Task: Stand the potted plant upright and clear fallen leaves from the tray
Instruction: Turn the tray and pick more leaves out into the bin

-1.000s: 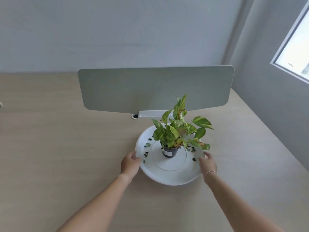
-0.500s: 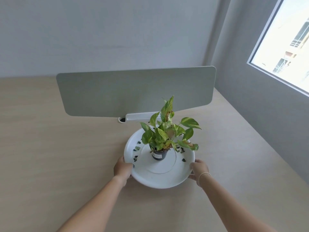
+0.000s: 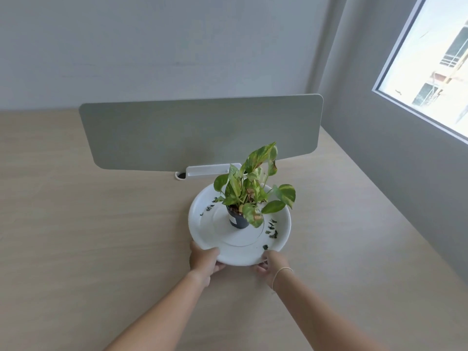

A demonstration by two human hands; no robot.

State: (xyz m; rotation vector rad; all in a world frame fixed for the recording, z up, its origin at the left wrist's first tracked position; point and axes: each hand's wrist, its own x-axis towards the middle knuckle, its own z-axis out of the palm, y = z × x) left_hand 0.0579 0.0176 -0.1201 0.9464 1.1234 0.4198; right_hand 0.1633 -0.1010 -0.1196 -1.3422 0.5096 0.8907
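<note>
We see the white tray (image 3: 202, 224) resting on the tabletop (image 3: 101, 249), with the plant (image 3: 249, 196) standing upright in its dark pot (image 3: 238, 220) near the tray's middle. Small dark leaves (image 3: 272, 230) lie scattered on the tray, one cluster right of the pot and another (image 3: 209, 209) on the far left side. The left hand (image 3: 203, 262) grips the tray's near rim, thumb on top and fingers (image 3: 219, 268) curled beneath it. The right hand (image 3: 274, 266) holds the near rim just beside it, its fingers (image 3: 259, 269) tucked under the edge. A band (image 3: 281, 273) circles the right wrist. Behind the tray a grey panel (image 3: 202, 133) stands in a white holder (image 3: 210, 171), and a window (image 3: 435, 72) is at the right.
</note>
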